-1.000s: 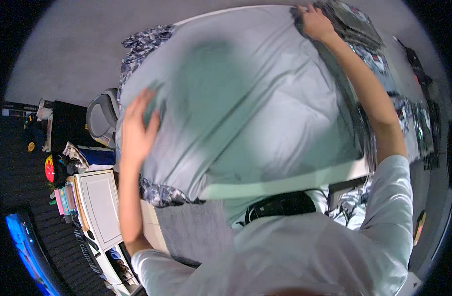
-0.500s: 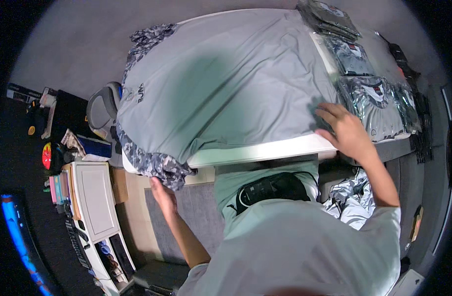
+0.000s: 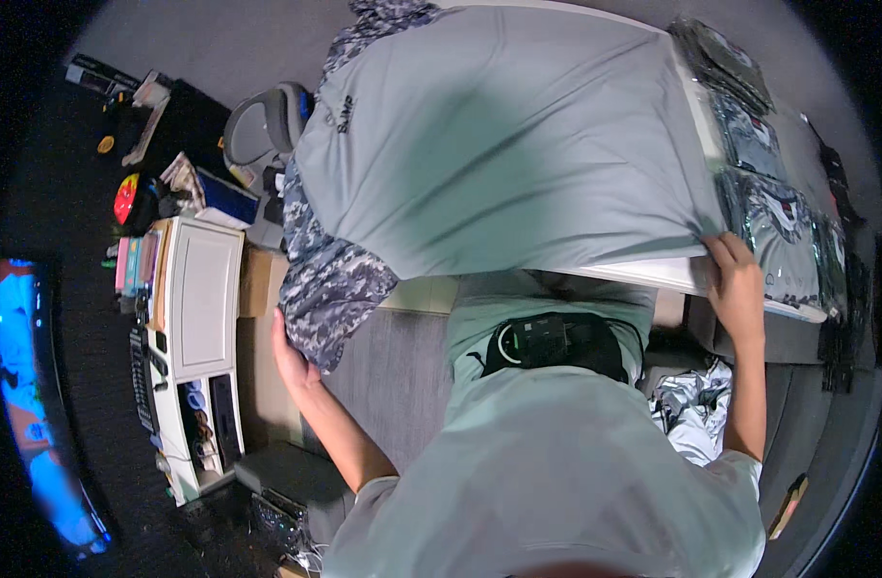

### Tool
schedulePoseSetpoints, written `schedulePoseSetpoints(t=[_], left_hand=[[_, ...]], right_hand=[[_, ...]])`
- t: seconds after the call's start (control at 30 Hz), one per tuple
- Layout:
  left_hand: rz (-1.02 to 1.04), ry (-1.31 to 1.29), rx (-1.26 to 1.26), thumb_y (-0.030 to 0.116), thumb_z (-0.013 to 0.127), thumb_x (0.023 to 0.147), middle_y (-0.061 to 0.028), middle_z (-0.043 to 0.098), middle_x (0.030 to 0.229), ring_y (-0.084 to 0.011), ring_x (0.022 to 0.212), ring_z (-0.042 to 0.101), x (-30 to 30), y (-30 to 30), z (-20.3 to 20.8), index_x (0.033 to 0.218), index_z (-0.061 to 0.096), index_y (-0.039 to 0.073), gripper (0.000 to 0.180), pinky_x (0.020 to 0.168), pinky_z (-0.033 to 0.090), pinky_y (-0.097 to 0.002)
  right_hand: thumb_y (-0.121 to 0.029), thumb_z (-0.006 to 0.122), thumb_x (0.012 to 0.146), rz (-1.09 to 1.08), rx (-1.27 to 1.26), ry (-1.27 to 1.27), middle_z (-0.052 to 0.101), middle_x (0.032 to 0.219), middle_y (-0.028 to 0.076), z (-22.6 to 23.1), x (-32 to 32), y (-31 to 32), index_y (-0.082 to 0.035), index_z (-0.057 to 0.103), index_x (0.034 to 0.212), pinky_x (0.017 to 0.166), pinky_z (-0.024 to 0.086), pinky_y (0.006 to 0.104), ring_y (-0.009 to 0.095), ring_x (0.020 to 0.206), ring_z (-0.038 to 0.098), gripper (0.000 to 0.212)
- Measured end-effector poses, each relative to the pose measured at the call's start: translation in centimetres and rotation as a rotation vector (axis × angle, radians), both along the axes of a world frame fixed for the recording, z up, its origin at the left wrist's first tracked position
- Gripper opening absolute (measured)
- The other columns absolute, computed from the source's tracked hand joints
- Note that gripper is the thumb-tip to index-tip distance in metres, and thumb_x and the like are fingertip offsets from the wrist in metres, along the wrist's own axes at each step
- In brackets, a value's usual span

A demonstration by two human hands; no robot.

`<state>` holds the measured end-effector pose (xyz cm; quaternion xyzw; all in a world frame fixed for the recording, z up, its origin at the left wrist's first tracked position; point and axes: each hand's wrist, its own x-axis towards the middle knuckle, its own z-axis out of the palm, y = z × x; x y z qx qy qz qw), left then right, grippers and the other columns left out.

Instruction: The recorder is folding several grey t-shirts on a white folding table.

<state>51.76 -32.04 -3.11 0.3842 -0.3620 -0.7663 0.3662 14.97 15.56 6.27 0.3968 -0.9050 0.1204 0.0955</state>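
A large light-grey T-shirt with camouflage sleeves lies spread over a white table, with dark lettering near its left side. Its near camouflage sleeve hangs out past the table's near left edge. At that sleeve's end is my left hand, holding it with some fingers hidden by the cloth. My right hand pinches the shirt's near right corner at the hem, and creases run from there across the cloth. The far sleeve lies bunched at the table's far left.
Clear bags of folded shirts stand stacked along the right side. To the left are a grey chair, a white cabinet and a lit screen. Crumpled silvery plastic lies by my right elbow. I wear a black waist bag.
My right hand has closed on the hem corner and drawn it outward to the right. The near sleeve, bunched before, is now spread out with my left hand. The view has shifted.
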Motion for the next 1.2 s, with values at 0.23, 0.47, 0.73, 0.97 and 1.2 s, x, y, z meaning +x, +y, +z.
schedulePoseSetpoints(t=[0.23,0.47,0.73,0.97,1.2], left_hand=[[-0.015,0.128,0.107,0.042,0.052,0.100,-0.0137,0.057,0.133,-0.0302,0.115,0.059,0.2,-0.6,-0.5,0.134,0.052,0.004,0.052,0.098,0.049,-0.0450],[-0.132,0.406,0.111,0.028,0.035,0.101,-0.0215,0.052,0.138,-0.0408,0.122,0.053,2.6,-3.2,-2.7,0.138,0.047,0.000,0.048,0.103,0.044,-0.0557],[-0.416,-0.889,-0.612,0.030,0.053,0.100,-0.0141,0.068,0.105,-0.0248,0.093,0.063,1.4,-2.3,-0.5,0.119,0.060,0.000,0.036,0.086,0.048,-0.0341],[-0.111,-0.870,-1.164,0.016,0.059,0.097,-0.0146,0.071,0.102,-0.0220,0.094,0.067,-7.0,6.2,3.5,0.112,0.065,-0.002,0.023,0.082,0.052,-0.0347],[-0.629,-0.110,-1.403,0.013,0.078,0.077,-0.0095,0.069,0.094,-0.0227,0.085,0.065,-22.1,19.8,5.3,0.103,0.069,0.004,0.029,0.078,0.050,-0.0332]], right_hand=[[0.002,0.066,0.070,-0.040,-0.040,0.171,0.056,0.093,0.017,0.8,0.1,0.6,-0.001,0.064,0.104,0.079,0.044,0.0445,0.038,0.089,0.056,0.035],[0.004,0.066,0.054,-0.100,0.020,0.277,0.053,0.090,0.013,0.8,-0.7,2.0,-0.003,0.057,0.086,0.078,0.041,0.0422,0.034,0.090,0.051,0.034],[0.010,0.058,0.054,-0.168,-0.052,0.258,0.051,0.088,0.015,1.0,-0.8,2.4,0.002,0.053,0.082,0.075,0.043,0.0432,0.036,0.088,0.051,0.030],[-0.002,0.055,0.071,-0.206,-0.464,-0.053,0.041,0.072,0.012,0.8,-0.9,1.6,-0.001,0.043,0.078,0.061,0.037,0.0318,0.023,0.067,0.044,0.014],[-0.057,0.043,0.097,-0.277,-0.759,-0.733,0.068,0.099,0.014,-1.6,-2.9,-0.5,-0.003,0.068,0.105,0.063,0.050,0.0290,0.017,0.083,0.065,0.060]])
